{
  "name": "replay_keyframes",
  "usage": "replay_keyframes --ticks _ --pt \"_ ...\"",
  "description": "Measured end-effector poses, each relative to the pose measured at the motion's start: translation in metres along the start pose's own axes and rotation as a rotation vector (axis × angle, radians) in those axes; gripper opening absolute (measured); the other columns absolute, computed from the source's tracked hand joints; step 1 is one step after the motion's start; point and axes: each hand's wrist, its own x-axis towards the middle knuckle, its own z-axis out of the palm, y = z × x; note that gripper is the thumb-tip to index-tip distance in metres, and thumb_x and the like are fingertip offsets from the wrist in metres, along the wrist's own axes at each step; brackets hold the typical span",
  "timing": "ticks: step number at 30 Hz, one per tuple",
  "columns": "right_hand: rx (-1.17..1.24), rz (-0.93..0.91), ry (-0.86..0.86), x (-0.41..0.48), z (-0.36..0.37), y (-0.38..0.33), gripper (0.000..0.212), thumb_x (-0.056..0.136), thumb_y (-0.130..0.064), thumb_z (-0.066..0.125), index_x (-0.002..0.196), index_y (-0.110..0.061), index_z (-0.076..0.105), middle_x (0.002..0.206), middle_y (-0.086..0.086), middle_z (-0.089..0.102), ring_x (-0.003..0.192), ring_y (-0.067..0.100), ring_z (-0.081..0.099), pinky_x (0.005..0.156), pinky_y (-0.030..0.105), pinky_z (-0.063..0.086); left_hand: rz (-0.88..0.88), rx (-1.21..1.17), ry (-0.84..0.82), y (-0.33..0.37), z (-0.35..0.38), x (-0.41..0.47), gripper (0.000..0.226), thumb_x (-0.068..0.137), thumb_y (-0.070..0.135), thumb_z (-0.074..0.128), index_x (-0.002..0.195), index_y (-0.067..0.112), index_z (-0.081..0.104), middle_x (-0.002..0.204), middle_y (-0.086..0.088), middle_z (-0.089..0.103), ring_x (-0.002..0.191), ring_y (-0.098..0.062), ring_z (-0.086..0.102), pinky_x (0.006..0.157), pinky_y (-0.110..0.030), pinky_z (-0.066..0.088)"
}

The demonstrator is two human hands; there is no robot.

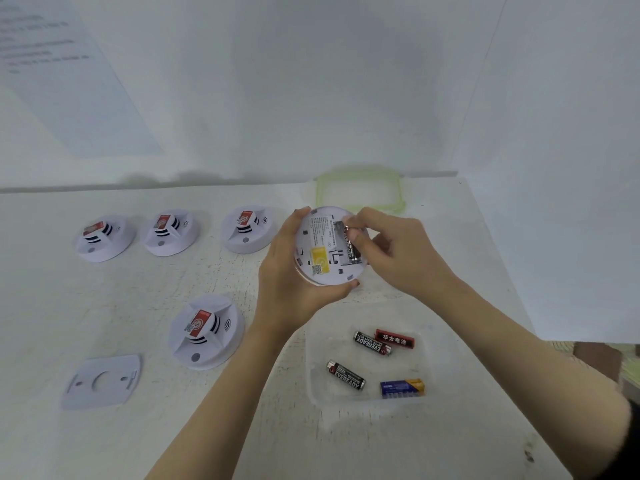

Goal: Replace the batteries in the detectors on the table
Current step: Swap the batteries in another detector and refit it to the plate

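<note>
left hand (284, 271) fingers curl round the upturned detector (320, 239) — right hand (398, 252) fingers pinch its black battery (350, 250)

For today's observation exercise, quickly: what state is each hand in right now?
Left hand: closed round the upturned detector, holding it.
Right hand: fingers pinch the battery sitting in that detector.

Three detectors (170, 232) sit in a row near the counter's (104, 445) back edge — a fourth detector (206, 332) in front, a mounting plate (102, 381) left of it. Toward the right edge a tray (313, 386) holds four batteries (346, 375); behind it, a lid (360, 188).
</note>
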Motion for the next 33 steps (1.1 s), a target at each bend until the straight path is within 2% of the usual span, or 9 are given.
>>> replay_keyframes --ticks 6,12,14,16,19,22,26,29,33 --pt "-0.049 -0.053 0.041 0.001 -0.004 -0.003 0.017 0.095 -0.018 0.054 0.102 -0.012 0.068 0.057 -0.019 0.048 0.045 0.006 0.047 0.045 0.010 0.029 -0.015 -0.042 0.049 0.005 0.002 0.000 0.101 0.049 0.055 0.078 0.132 0.007 0.046 0.121 0.016 0.051 0.107 0.019 0.046 0.086 0.000 0.038" --pt "-0.214 -0.195 0.025 0.009 -0.009 -0.005 0.030 0.097 -0.029 0.045 0.077 -0.011 0.058 0.052 -0.011 0.040 0.050 0.007 0.043 0.047 0.020 0.031 -0.029 -0.072 0.068 0.007 0.005 0.003 0.098 0.048 0.046 0.087 0.130 0.011 0.047 0.115 0.025 0.052 0.102 0.018 0.051 0.081 -0.001 0.040" --pt "-0.142 -0.139 0.052 0.011 -0.007 -0.001 0.029 0.097 -0.028 0.049 0.074 -0.013 0.059 0.051 -0.013 0.043 0.046 0.007 0.044 0.046 0.020 0.032 -0.032 -0.087 0.064 0.006 0.005 0.001 0.096 0.049 0.051 0.082 0.130 0.012 0.047 0.115 0.027 0.051 0.103 0.019 0.050 0.082 0.000 0.040" --pt "0.020 -0.037 0.097 0.013 -0.006 0.002 0.019 0.094 -0.023 0.056 0.088 -0.012 0.070 0.064 -0.021 0.057 0.050 0.006 0.058 0.047 0.018 0.040 -0.027 -0.104 0.060 0.006 0.005 0.000 0.095 0.049 0.051 0.080 0.130 0.014 0.046 0.116 0.029 0.049 0.105 0.021 0.049 0.084 0.000 0.039" --pt "0.267 0.082 0.097 0.014 -0.003 -0.003 0.018 0.092 -0.013 0.059 0.107 -0.019 0.065 0.088 -0.006 0.071 0.072 0.003 0.068 0.056 0.019 0.051 0.005 -0.103 0.055 0.004 0.003 0.002 0.095 0.053 0.049 0.079 0.130 0.005 0.045 0.121 0.023 0.048 0.109 0.020 0.047 0.087 -0.001 0.039" --pt "0.421 0.247 0.069 0.015 -0.002 -0.009 0.033 0.090 -0.016 0.062 0.121 -0.025 0.057 0.088 0.003 0.074 0.078 0.007 0.070 0.068 0.023 0.055 0.017 -0.096 0.054 0.001 0.002 0.004 0.097 0.055 0.047 0.080 0.133 0.002 0.043 0.126 0.006 0.053 0.114 0.014 0.047 0.091 -0.005 0.040" --pt "0.597 0.450 0.016 0.020 -0.006 -0.014 0.016 0.087 -0.009 0.064 0.100 -0.015 0.071 0.079 0.001 0.073 0.069 0.013 0.069 0.066 0.033 0.058 0.026 -0.086 0.036 -0.002 0.001 0.003 0.100 0.055 0.047 0.081 0.134 -0.001 0.043 0.129 -0.004 0.055 0.116 0.005 0.050 0.093 -0.007 0.040" --pt "0.665 0.515 -0.019 0.022 -0.009 -0.016 0.018 0.085 -0.005 0.063 0.100 -0.010 0.071 0.080 0.006 0.072 0.064 0.014 0.066 0.060 0.026 0.057 0.030 -0.087 0.014 -0.003 0.000 0.002 0.100 0.055 0.046 0.082 0.134 -0.001 0.042 0.128 -0.002 0.055 0.116 0.008 0.049 0.092 -0.007 0.040" --pt "0.531 0.496 -0.085 0.028 -0.013 -0.013 0.017 0.090 -0.014 0.061 0.105 -0.015 0.069 0.086 0.001 0.072 0.068 0.010 0.068 0.062 0.022 0.056 0.017 -0.092 0.038 -0.004 0.002 0.004 0.099 0.056 0.045 0.082 0.134 -0.001 0.042 0.129 0.001 0.053 0.117 0.005 0.049 0.094 -0.009 0.041"
